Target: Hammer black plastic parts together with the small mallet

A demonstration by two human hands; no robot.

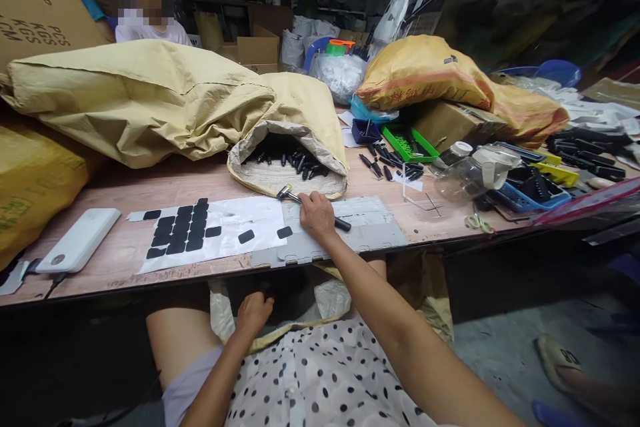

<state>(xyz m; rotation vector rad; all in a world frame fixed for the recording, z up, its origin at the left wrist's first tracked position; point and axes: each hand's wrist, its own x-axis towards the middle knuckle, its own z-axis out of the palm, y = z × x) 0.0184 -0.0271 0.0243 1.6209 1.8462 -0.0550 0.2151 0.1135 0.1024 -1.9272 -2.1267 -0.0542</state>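
Observation:
My right hand (317,215) is closed around the handle of a small hammer (286,193). Its metal head points left, just in front of an open sack (287,185), and the black handle end sticks out on the right. Below the hand is a grey board (370,220) at the table edge. My left hand (255,312) is lower, over my lap, by the mouth of another sack (223,310). Its fingers are curled, and whatever they hold is too dark to make out. Black cylindrical parts (303,164) lie inside the table sack.
A white sheet with black rounded stickers (185,230) lies left of the board. A white power bank (80,240) is at far left. To the right are a green tray (410,145), loose black parts (385,163), a clear jar (465,177) and scissors (479,222). A person (150,30) sits opposite.

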